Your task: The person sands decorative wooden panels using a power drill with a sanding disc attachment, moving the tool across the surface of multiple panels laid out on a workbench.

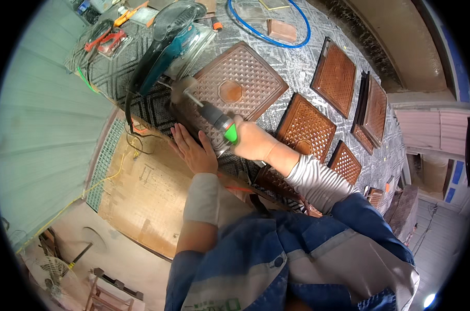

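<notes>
The left hand (196,154) lay flat at the brown tile's (250,67) near edge, fingers spread, gripping nothing, likely to stop the tile sliding on the bench (295,59). The right hand (251,141) was wrapped around the drill (216,119), maybe to keep it steady. The drill's long line slanted away and left, over the tile, to a blurry round wheel (182,89). Beyond sat a sander (165,63).

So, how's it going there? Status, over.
Right hand gripping black-and-green handheld drill over brown square studded panel. Left hand open at panel's near edge. Teal-and-black power sander close beside panel.
</notes>
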